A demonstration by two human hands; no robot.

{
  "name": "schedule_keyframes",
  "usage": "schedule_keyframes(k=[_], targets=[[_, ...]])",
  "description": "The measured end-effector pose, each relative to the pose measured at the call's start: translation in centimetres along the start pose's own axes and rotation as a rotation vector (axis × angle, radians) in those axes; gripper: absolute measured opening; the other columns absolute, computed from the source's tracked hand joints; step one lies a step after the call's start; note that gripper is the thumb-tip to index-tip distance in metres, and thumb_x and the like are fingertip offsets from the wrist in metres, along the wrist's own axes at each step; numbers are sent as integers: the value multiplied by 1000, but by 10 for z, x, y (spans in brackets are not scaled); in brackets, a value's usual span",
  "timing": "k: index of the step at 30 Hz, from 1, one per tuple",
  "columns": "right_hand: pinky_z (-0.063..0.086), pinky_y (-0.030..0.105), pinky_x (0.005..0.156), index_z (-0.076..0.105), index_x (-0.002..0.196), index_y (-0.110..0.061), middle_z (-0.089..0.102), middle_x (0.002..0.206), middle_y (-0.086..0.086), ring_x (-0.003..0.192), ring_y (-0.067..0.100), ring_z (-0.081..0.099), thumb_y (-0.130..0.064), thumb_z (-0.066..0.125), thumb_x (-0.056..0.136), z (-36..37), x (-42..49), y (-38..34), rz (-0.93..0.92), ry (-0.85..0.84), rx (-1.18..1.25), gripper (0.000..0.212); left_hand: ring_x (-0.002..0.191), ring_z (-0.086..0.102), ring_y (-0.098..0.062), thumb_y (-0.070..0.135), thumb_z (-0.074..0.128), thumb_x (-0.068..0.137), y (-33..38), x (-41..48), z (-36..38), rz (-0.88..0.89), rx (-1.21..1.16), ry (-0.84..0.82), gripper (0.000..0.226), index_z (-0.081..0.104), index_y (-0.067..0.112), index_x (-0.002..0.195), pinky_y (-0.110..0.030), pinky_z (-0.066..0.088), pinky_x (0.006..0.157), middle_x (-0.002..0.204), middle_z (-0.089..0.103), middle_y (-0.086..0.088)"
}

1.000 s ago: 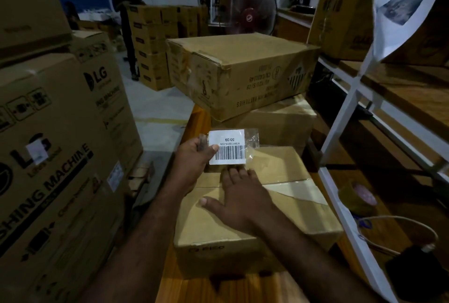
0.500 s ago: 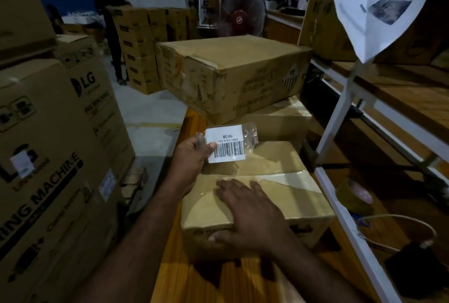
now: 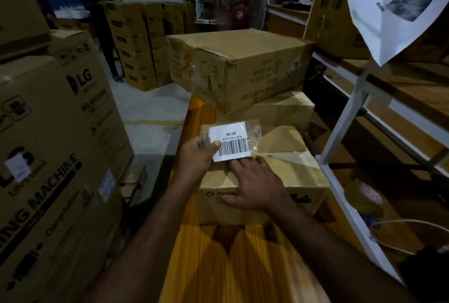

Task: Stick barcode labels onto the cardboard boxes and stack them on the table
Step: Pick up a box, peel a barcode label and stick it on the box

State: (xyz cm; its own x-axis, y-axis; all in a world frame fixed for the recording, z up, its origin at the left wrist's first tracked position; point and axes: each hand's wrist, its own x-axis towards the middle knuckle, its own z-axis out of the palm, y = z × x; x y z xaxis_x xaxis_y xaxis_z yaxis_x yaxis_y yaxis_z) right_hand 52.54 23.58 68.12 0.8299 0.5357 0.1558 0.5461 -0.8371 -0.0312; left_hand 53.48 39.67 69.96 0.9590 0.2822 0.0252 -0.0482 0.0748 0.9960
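A small taped cardboard box (image 3: 298,171) lies on the wooden table (image 3: 233,266) in front of me. My right hand (image 3: 255,185) rests flat on its top near the front edge, thumb hanging over the front face. My left hand (image 3: 196,157) pinches a white barcode label (image 3: 230,141) in a clear plastic sleeve, held just above the box's far left corner. Behind it, a large worn cardboard box (image 3: 243,69) sits on top of another box (image 3: 279,108).
Tall LG washing machine cartons (image 3: 53,157) stand close on the left. A white metal shelf frame (image 3: 340,137) with wooden shelves runs along the right, holding a tape roll (image 3: 364,197) and a cord. A printed sheet (image 3: 393,4) hangs top right. A person and stacked boxes (image 3: 136,43) stand behind.
My right hand slid back from the middle of the small box toward its front edge, thumb now over the front face. The label stays pinched in my left hand.
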Motion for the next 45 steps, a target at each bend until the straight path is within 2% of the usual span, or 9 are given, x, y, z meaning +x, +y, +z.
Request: schedule_keyframes(k=[16, 20, 24, 27, 31, 34, 37, 42, 45], targets=[[28, 50, 113, 52, 130, -14, 54, 136, 12, 127, 29, 47, -77, 52, 75, 5, 71, 33, 47, -31, -102, 83, 88, 74, -20, 19, 66, 93, 3, 56, 6, -37, 24, 25, 4, 69, 19, 95, -42, 62, 78, 94, 76, -3], [28, 51, 113, 39, 143, -27, 49, 145, 4, 130, 27, 45, -76, 52, 73, 6, 93, 48, 23, -36, -42, 86, 81, 74, -16, 16, 64, 94, 9, 69, 16, -67, 31, 64, 10, 68, 11, 102, -33, 62, 69, 97, 76, -8], [35, 45, 109, 43, 139, -41, 55, 140, -8, 125, 18, 51, -65, 59, 70, -5, 103, 60, 74, -30, 401, 74, 74, 73, -14, 13, 64, 93, 15, 71, 23, -77, 39, 103, 10, 67, 5, 99, -26, 57, 58, 93, 75, -8], [54, 35, 85, 66, 115, -27, 71, 110, -7, 99, 15, 67, -33, 72, 74, -11, 100, 72, 142, 20, 1004, 42, 77, 74, -16, 11, 64, 93, 15, 64, 14, -100, 10, 146, 7, 67, 5, 94, -28, 59, 61, 90, 77, -7], [51, 30, 59, 68, 97, -16, 71, 86, 5, 72, 19, 67, -26, 66, 84, -18, 107, 66, 221, 106, 1467, 16, 66, 73, -12, 9, 63, 93, 12, 47, -6, -114, 47, 182, 8, 64, 1, 92, -21, 53, 52, 80, 75, -6], [51, 28, 50, 68, 89, -21, 71, 80, 4, 59, 12, 67, -16, 62, 94, -14, 120, 38, 237, 111, 1425, 9, 65, 72, -12, 13, 63, 95, 10, 31, -30, -149, 97, 241, 25, 60, -10, 103, -22, 53, 53, 86, 75, -15], [58, 32, 54, 66, 91, -22, 73, 89, 3, 71, 14, 72, -14, 65, 93, -6, 127, -1, 132, 33, 1360, 9, 68, 70, -24, 12, 63, 95, 12, 6, -63, -143, 86, 344, 24, 62, -12, 100, -28, 54, 59, 80, 75, -17], [55, 34, 59, 65, 85, -20, 68, 83, 8, 70, 20, 67, -5, 68, 88, 9, 124, -88, -61, -168, 1317, 16, 60, 69, -8, 3, 62, 94, 11, -56, -132, -121, 123, 546, 8, 68, 6, 90, -20, 53, 54, 68, 74, 1], [56, 41, 62, 65, 86, -7, 66, 80, 18, 67, 23, 63, -1, 69, 86, 26, 109, -144, -157, -320, 1234, 8, 51, 56, 2, 6, 68, 89, -4, -104, -180, -140, 376, 669, 24, 61, 19, 69, -18, 44, 53, 59, 64, 9]])
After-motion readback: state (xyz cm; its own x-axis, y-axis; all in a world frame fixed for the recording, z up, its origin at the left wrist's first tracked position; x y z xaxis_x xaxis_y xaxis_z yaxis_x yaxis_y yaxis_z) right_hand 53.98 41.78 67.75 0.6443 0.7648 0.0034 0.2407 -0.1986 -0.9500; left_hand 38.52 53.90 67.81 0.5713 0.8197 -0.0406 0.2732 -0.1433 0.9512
